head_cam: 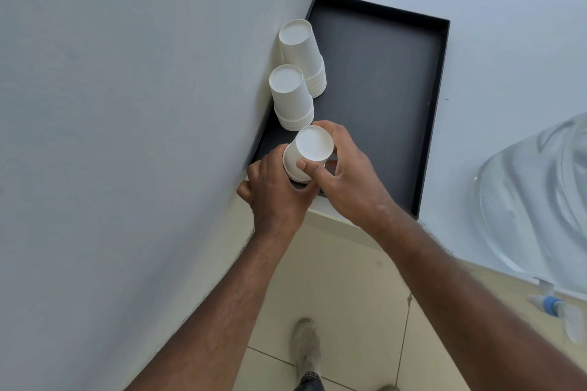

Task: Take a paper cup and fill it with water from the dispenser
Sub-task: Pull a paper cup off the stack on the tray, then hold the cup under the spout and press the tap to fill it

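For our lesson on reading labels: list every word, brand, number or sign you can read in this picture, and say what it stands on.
None can be read.
The paper cups are plain white, with no print showing.
The black tray bears no label.
The water bottle shows no readable marking.
The blue tap is too blurred to tell.

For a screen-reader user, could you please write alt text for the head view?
Both hands, left hand and right hand, grip the nearest upside-down paper cup stack in a black tray; two more stacks stand beyond, water dispenser at right.
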